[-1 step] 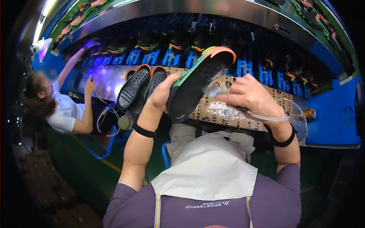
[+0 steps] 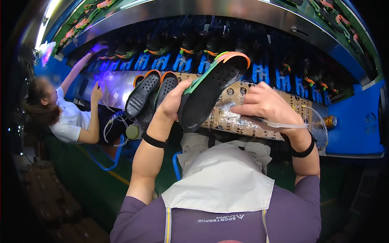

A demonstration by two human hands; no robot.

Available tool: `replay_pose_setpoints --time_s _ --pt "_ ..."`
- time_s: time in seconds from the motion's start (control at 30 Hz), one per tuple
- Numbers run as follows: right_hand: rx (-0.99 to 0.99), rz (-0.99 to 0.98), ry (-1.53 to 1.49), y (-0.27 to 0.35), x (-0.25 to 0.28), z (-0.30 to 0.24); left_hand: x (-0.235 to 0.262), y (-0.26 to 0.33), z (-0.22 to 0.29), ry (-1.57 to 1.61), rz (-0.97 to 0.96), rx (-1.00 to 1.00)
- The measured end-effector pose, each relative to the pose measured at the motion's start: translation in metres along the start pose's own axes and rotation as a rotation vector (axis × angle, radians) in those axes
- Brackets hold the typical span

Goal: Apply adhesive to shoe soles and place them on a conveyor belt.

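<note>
My left hand grips the edge of a black shoe sole with a green and orange rim. The sole is held up at a slant, its toe pointing away to the right and its inner face toward me. Just right of the sole, my right hand is closed around a brush with a pale, slightly blurred tip. A clear tube runs from the brush along my right wrist. Left of my left hand, several black soles with orange rims lean together on the bench.
Brown printed paper under clear film covers the bench. Behind it, blue holders carry a row of shoe uppers. A can lies at the right end. To the left, a co-worker reaches toward the row, near a round container.
My right hand has moved the brush slightly toward me, and its tip is less blurred. The sole in my left hand has dipped a little.
</note>
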State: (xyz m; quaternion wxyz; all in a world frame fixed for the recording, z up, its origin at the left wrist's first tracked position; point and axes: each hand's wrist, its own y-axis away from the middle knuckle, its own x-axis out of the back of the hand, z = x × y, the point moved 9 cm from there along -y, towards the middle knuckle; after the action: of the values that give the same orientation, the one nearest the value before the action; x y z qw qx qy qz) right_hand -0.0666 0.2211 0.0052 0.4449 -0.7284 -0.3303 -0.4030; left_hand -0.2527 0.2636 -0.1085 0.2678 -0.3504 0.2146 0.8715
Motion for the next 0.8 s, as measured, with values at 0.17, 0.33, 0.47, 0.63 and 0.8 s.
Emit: replay_pose_setpoints --time_s 0.17,0.33,0.47,0.63,0.8 --pt "-0.222 0.316 0.095 0.008 0.028 0.018 -0.005 0.002 -0.006 0.009 -0.037 -0.005" --pt "-0.133 0.203 -0.177 0.003 0.010 0.010 0.014 -0.001 -0.024 0.027 0.063 -0.003" --pt "-0.524 0.636 -0.263 0.020 0.015 0.052 -0.002 -0.004 -0.039 0.138 -0.011 -0.021" --pt "-0.266 0.286 -0.395 -0.006 -0.050 0.009 0.028 -0.010 -0.049 0.316 0.072 -0.138" --pt "-0.314 0.517 -0.578 0.019 -0.025 0.022 0.020 0.011 -0.036 0.353 -0.099 -0.228"
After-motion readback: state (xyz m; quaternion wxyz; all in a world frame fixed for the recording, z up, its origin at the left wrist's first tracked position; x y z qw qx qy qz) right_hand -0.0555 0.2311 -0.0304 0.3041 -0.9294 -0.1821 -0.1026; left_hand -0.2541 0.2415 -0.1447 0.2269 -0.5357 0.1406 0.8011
